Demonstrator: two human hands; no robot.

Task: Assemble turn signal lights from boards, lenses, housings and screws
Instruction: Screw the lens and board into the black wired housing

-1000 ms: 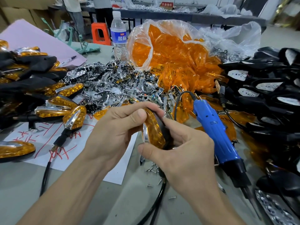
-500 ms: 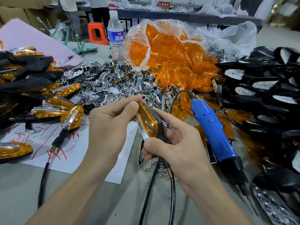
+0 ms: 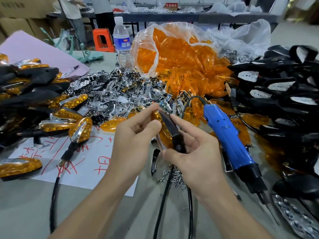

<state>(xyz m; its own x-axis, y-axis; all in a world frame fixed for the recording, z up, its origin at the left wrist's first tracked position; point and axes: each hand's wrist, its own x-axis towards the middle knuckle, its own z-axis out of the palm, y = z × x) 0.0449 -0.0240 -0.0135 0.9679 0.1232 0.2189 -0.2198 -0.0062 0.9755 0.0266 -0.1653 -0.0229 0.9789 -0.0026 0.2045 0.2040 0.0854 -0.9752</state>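
Observation:
Both hands hold one turn signal light (image 3: 170,130) above the table, its black housing edge facing me and the amber lens on its left side. My left hand (image 3: 136,140) pinches the lens side near the tip. My right hand (image 3: 195,156) grips the black stem end, index finger along the housing. Its black cable (image 3: 164,195) hangs down toward me. Small screws (image 3: 174,176) lie in a heap just under the hands. A blue electric screwdriver (image 3: 227,137) lies on the table to the right of my right hand.
Finished amber-and-black lights (image 3: 51,109) pile up at left on a white sheet with red writing (image 3: 89,159). Chrome parts (image 3: 120,94) lie in the middle, a clear bag of amber lenses (image 3: 181,61) behind, black housings (image 3: 284,100) at right. A water bottle (image 3: 121,44) stands at the back.
The light has been turned in my hands from lens toward me to housing edge toward me. My right hand has shifted lower on the stem; my left fingers moved up to the tip.

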